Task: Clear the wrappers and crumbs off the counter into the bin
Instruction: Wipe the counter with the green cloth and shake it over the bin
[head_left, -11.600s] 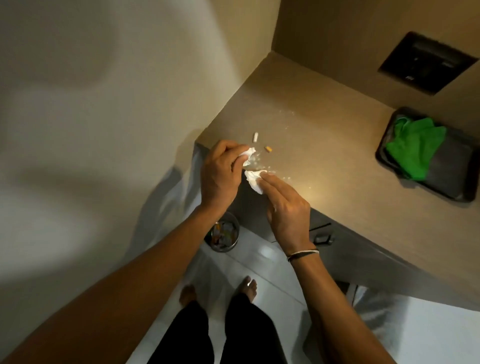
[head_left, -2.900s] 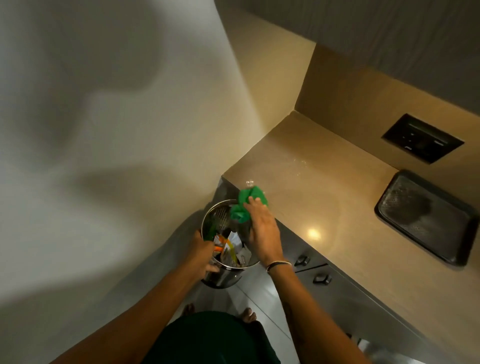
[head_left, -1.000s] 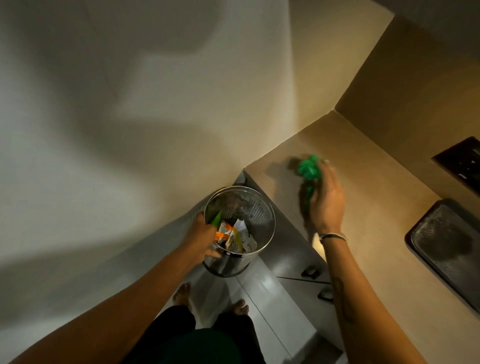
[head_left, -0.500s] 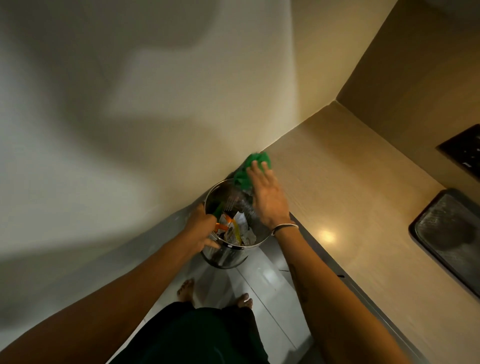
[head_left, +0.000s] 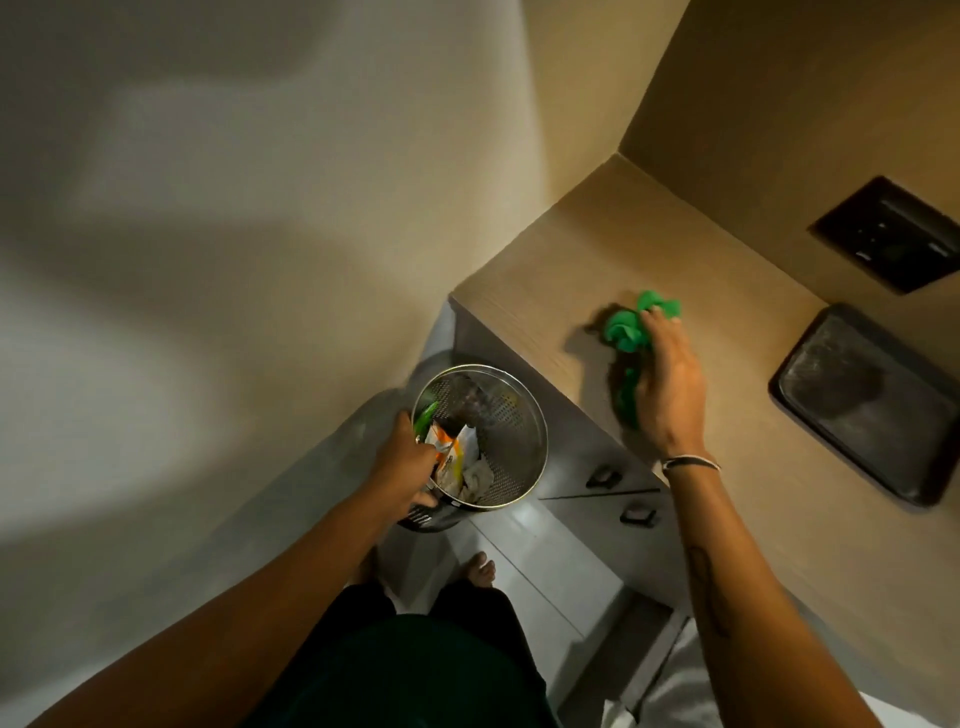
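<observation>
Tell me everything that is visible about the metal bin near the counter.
The metal bin is a round, shiny container with perforated walls and a smooth rim. It looks like steel. It is held tilted, its open top facing the camera, just below the front edge of the counter and above the floor. The left hand grips its near rim. Inside lie wrappers in orange, white and green, and crumpled paper. It is about half full. Its base is mostly hidden.

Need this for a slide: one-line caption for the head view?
Right hand wipes the counter with a green cloth; left hand holds the bin.
</observation>
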